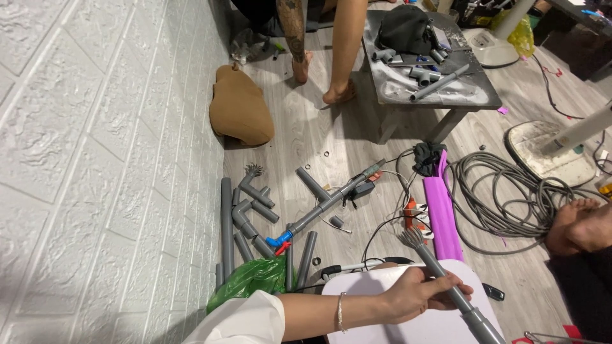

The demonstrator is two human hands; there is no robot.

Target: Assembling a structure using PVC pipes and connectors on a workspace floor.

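The left hand (417, 294) reaches across from the left with a white sleeve and a bracelet at the wrist, fingers closed in a grip; the right hand is not seen.

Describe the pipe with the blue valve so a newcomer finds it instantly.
Start at the white brick wall and look at the grey pipe pieces scattered on the wood floor beside it. The long pipe lies diagonally across them. Unlike the bare grey ones, it ends in a blue valve with a red handle.
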